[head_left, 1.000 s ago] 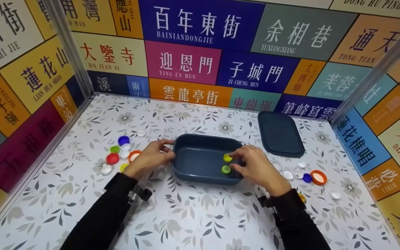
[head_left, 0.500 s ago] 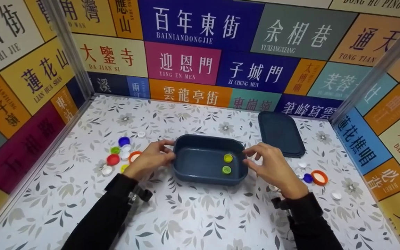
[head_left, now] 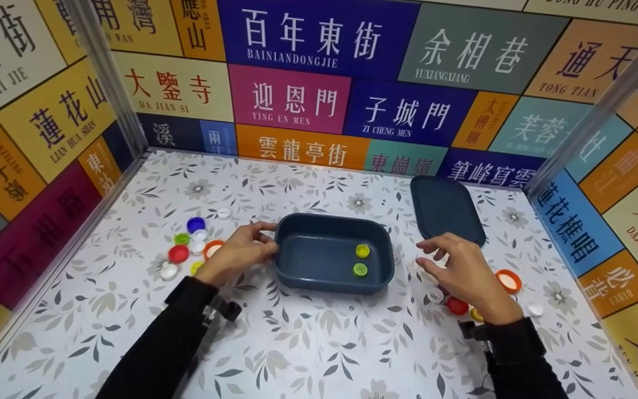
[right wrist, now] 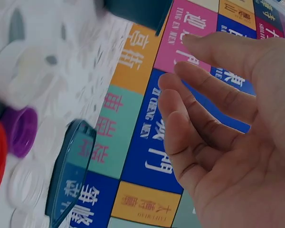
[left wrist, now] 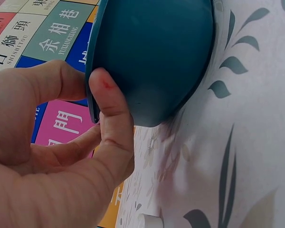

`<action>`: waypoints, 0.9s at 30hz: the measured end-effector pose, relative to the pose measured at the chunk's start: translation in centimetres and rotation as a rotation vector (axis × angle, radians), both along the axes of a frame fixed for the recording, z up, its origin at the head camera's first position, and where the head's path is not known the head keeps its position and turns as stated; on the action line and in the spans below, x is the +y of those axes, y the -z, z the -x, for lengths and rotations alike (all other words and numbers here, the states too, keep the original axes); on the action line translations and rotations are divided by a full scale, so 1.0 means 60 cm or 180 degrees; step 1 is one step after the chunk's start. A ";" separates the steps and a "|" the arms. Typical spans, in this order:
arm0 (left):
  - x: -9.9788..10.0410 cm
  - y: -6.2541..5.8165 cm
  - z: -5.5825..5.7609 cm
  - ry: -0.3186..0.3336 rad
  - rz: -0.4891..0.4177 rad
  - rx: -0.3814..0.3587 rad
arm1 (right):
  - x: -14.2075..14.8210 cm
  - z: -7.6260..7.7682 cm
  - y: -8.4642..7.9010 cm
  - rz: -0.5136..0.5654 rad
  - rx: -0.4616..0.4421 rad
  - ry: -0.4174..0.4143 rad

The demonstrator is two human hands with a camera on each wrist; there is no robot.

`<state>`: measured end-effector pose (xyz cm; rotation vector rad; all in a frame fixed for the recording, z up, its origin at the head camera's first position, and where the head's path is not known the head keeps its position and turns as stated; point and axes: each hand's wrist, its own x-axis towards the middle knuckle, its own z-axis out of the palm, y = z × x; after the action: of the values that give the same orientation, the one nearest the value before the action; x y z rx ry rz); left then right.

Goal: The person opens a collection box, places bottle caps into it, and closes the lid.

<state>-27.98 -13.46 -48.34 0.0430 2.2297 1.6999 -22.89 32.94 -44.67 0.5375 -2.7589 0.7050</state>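
Observation:
A dark blue rectangular container (head_left: pixel 308 260) stands uncovered on the patterned table. Inside it, toward the right end, lie a yellow bottle cap (head_left: pixel 363 250) and a green bottle cap (head_left: pixel 360 270). My left hand (head_left: pixel 240 252) pinches the container's left rim; in the left wrist view the thumb (left wrist: pixel 111 104) lies against the wall. My right hand (head_left: pixel 469 274) hovers right of the container, fingers loosely bent and holding nothing. Below it are a red cap (head_left: pixel 457 305) and other caps, partly covered by the hand. The right wrist view shows a purple cap (right wrist: pixel 20 132) there.
A dark blue lid (head_left: pixel 445 208) lies at the back right. Left of the container is a loose group of caps, among them a red one (head_left: pixel 179 254) and a blue one (head_left: pixel 196 224). An orange cap (head_left: pixel 508 281) lies at the right. Sign-printed panels (head_left: pixel 297 100) enclose the table.
My right hand has drawn back from over the container to the right, leaving the yellow and green caps inside. My left hand still holds the left rim.

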 end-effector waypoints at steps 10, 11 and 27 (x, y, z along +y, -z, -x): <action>0.001 -0.004 0.002 0.0039 0.0098 -0.0052 | 0.050 -0.013 0.008 -0.0209 -0.0545 0.0162; 0.001 -0.005 0.002 0.0045 0.0105 -0.0055 | 0.055 -0.014 0.009 -0.0227 -0.0582 0.0164; -0.004 -0.002 -0.001 0.0038 0.0005 -0.0036 | 0.089 -0.009 0.018 -0.0470 -0.1235 -0.0008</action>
<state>-27.92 -13.69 -48.22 0.0460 2.2184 1.6881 -22.33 38.26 -45.74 0.4752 -3.1914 0.6699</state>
